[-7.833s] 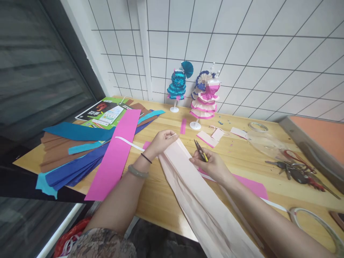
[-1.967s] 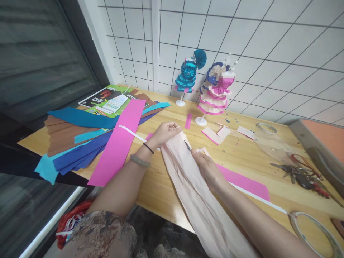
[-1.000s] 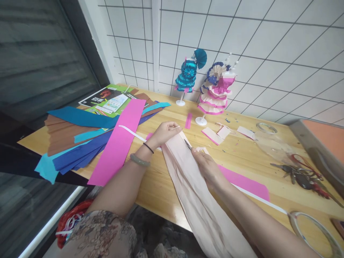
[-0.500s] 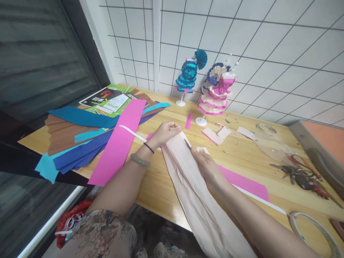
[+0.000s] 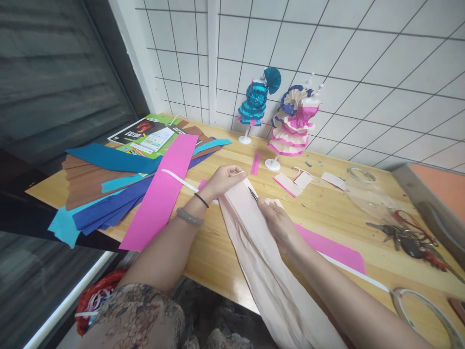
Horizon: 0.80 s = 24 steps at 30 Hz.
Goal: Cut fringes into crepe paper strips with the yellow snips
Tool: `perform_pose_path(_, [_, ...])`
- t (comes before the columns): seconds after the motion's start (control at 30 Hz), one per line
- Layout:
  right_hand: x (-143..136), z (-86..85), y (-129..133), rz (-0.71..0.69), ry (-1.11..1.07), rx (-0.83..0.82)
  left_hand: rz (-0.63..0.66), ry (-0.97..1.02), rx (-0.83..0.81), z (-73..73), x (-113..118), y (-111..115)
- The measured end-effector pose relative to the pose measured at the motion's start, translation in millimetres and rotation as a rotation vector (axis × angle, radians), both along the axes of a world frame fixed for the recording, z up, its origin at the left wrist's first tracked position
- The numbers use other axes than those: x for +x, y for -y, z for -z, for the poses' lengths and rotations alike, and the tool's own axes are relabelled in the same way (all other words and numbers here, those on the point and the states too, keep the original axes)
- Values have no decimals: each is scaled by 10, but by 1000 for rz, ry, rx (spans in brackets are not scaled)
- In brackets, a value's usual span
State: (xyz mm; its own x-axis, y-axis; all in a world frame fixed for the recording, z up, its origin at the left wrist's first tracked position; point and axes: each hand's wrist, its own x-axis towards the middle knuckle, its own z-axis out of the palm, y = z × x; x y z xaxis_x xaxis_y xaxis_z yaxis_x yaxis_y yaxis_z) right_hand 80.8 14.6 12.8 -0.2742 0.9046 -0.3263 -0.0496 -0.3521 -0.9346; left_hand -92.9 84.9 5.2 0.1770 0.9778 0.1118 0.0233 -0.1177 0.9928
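Observation:
A long strip of pale pink crepe paper (image 5: 259, 252) runs from the tabletop down over its front edge. My left hand (image 5: 228, 179) pinches its far end, thumb on top. In my right hand (image 5: 276, 220) is a pair of scissors (image 5: 253, 194); only the dark blade tips show, lying at the strip's right edge near its far end. The scissor handles are hidden inside my fingers. Under my right forearm lies a bright pink paper strip (image 5: 329, 247) with white tape along its edge. Small pale paper scraps (image 5: 274, 202) rest just beyond my right hand.
Left of my arm, a wide pink strip (image 5: 163, 189) overlaps blue paper strips (image 5: 116, 206) and brown ones. Two paper-dressed figures (image 5: 253, 104) (image 5: 294, 126) stand by the tiled wall. At right are keys (image 5: 410, 242), a tape roll (image 5: 425, 310) and an orange-topped box (image 5: 439, 194).
Almost nothing differs. Both hands, the scissors and the pale strip keep their places, and the whole view has shifted very slightly.

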Motion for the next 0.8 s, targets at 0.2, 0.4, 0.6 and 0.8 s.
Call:
perform_pose_path(0.2, [6, 3, 9, -25, -21, -31, 0, 0, 15, 3, -3, -1])
perform_pose_path(0.4, [-12, 5, -5, 29, 40, 22, -7, -17, 12, 1, -1, -5])
perform_pose_path(0.6, [-36, 24, -43, 35, -8, -2, -1, -19, 5, -3, 2, 5])
perform_pose_path(0.8, [-42, 74, -87, 2, -39, -23, -1, -33, 15, 4, 3, 0])
